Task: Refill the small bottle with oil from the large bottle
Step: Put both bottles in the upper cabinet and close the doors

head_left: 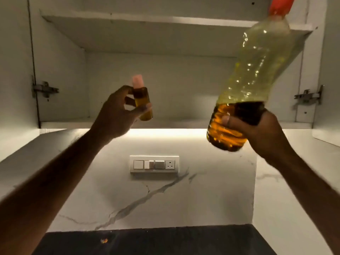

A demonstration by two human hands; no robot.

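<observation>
Head view: open white cabinet [165, 85], marble backsplash [147, 199], dark countertop [156, 242].

Up top, an open wall cabinet [60, 85] shows a white shelf [147, 20] and metal hinges [44, 89] on both sides. Below glows a light strip [165, 132], then a switch panel [154, 164] on the marbled wall [165, 199], above a dark countertop [156, 242].
</observation>
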